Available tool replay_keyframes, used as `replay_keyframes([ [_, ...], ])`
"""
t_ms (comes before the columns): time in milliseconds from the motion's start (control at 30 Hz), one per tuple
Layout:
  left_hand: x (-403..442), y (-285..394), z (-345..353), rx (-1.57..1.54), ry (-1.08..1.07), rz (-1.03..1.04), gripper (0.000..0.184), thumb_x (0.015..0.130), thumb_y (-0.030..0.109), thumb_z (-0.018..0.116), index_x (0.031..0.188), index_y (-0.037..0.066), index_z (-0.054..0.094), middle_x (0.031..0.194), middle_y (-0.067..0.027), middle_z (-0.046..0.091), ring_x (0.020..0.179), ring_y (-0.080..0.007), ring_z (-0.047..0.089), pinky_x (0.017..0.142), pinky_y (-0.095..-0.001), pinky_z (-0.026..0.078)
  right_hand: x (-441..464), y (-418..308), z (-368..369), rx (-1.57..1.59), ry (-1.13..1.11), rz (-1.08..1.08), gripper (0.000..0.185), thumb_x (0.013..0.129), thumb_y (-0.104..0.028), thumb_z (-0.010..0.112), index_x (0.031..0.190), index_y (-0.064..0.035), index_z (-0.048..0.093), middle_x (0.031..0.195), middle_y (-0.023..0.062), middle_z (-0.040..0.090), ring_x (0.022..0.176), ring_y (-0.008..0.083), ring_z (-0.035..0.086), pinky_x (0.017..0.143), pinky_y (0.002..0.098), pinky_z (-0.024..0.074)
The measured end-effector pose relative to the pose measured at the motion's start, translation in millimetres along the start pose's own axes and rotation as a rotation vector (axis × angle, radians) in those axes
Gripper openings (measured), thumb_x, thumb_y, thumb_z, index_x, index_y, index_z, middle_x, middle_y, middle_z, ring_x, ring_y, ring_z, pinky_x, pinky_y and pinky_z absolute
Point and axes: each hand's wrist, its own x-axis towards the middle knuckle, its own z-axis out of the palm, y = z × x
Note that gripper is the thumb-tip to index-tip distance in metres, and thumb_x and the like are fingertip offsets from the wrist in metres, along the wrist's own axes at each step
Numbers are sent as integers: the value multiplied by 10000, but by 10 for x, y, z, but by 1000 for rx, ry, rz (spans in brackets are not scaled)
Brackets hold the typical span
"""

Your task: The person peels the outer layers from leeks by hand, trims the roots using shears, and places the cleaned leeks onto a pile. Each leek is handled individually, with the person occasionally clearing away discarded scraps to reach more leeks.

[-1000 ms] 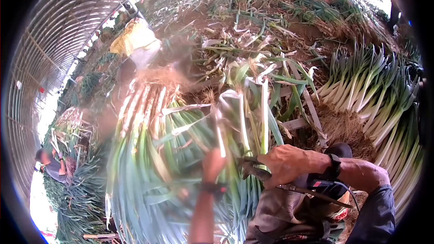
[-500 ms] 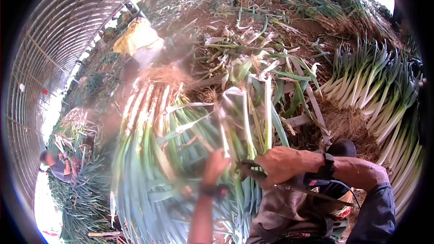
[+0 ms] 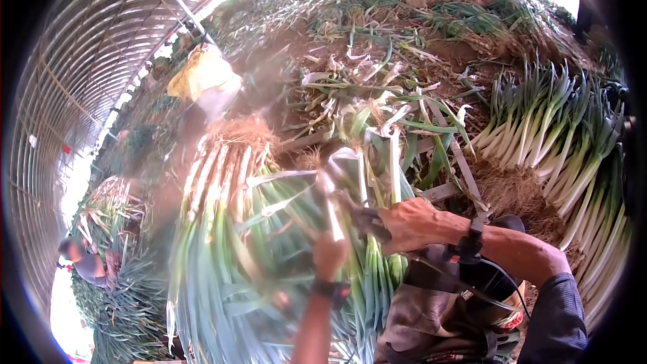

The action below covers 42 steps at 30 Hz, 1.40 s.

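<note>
My left hand (image 3: 330,256), blurred, is closed around the white stalk of a long green onion (image 3: 331,210), its root end pointing up and away from me. Just right of it, my right hand (image 3: 421,224) is closed, with a dark object (image 3: 369,221) at its fingertips that I cannot make out. Beyond the right hand stands another white onion stalk (image 3: 395,165). To the left lies a large pile of untrimmed green onions (image 3: 219,182), brown roots at the far end and leaves toward me.
Cleaned green onions (image 3: 539,128) lie stacked at the right, above a heap of roots (image 3: 515,195). Peeled leaves (image 3: 377,74) litter the soil ahead. A yellow and white sack (image 3: 205,77) stands at upper left; a person (image 3: 87,263) is at far left.
My left hand has moved slightly right and now has a white stalk upright in it. My right hand has risen a little, its dark fingertip object shifting up toward that stalk.
</note>
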Motion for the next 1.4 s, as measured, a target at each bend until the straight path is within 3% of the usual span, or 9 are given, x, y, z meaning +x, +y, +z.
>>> replay_keyframes([
  [300,-222,1025,-1509,-454,-96,-118,239,852,178,700,982,-20,665,748,-112,659,659,-170,588,644,-335,490,-546,913,121,-588,282,-159,620,753,-561,742,905,12,561,677,139,606,648,320,635,600,440,521],
  [433,-342,1006,-1640,-439,-122,-133,245,847,125,715,1044,-18,687,827,-70,711,719,-100,611,668,-290,503,-368,611,-5,-217,29,-47,623,847,-595,682,988,-1,556,773,130,656,673,325,651,591,446,527],
  [567,-456,933,-1683,-441,-231,-242,339,863,139,703,1145,-44,665,1002,-91,728,871,-132,667,785,-285,530,61,497,514,590,78,-349,524,930,-496,653,1119,-18,551,931,135,694,782,262,682,597,374,566],
  [667,-555,1010,-1795,-609,-289,-256,506,942,427,645,1239,18,659,1117,-147,726,1015,-217,677,899,-336,509,37,-241,332,682,-265,86,427,996,-303,605,1295,-17,501,1165,146,651,873,246,694,673,330,637],
  [833,-640,1297,-2039,-792,-357,-302,420,891,229,643,1230,-18,640,1030,-90,700,879,-151,624,773,-306,493,486,-184,1439,1156,-195,-168,347,955,-200,662,1256,-91,527,1048,99,626,991,203,625,837,302,573],
  [967,-714,1152,-1955,-928,-340,-312,430,872,196,624,1247,-14,631,1084,-86,693,905,-148,630,789,-284,497,479,-38,1785,1436,-164,-289,586,781,-325,849,1246,-117,560,1084,60,631,1017,182,609,814,300,498],
  [1067,-723,1208,-2024,-960,-342,-320,454,865,184,616,1271,-17,619,1115,-83,689,936,-152,637,823,-272,499,476,-191,1658,1301,-114,-154,685,688,-368,911,1237,-114,592,1089,64,646,1012,193,626,826,320,495],
  [1233,-792,1171,-2158,-986,-301,-282,461,858,-3,555,1316,-42,601,1051,-53,696,890,-102,625,777,-229,492,461,-153,1626,627,342,-270,401,800,-170,737,1176,-63,650,889,122,707,771,256,696,700,383,571],
  [1400,-915,1128,-2391,-960,-187,-442,479,839,-21,600,1317,-49,595,977,-67,696,761,-87,600,667,-216,457,250,-180,988,499,181,-60,385,849,-73,584,1225,-40,658,998,169,717,866,287,714,747,388,579],
])
